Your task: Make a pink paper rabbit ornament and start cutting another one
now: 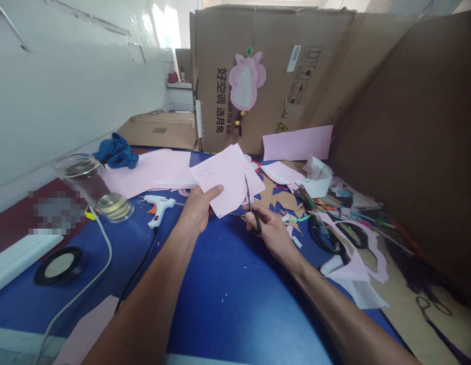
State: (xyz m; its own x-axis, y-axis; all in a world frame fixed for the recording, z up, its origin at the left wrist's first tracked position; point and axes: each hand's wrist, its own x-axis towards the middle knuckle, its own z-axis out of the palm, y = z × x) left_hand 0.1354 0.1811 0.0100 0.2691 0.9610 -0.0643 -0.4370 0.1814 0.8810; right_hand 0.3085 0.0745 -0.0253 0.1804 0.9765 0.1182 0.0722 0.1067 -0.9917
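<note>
Pale pink paper [230,177] with faint pencil lines is pinched in my left hand [197,209], thumb on top and fingers behind it. My right hand [268,225] grips a pair of dark-handled scissors [257,223]. Their blade lies across the right part of the paper, pointing away from me, with a cut running alongside. Both hands are above the blue tabletop [220,304]. Left of my left hand lies a white glue gun [159,209] with an orange trigger. Cardboard scraps [286,200] and pink offcuts lie just beyond my right hand.
A clear glass jar [94,185], blue cloth [116,151] and black tape roll [59,266] are at left. Large black-handled scissors [326,238] lie among clutter at right. A cardboard box [212,61] stands behind, with a pink paper ornament [245,83] on it. Cords [106,253] cross the left side.
</note>
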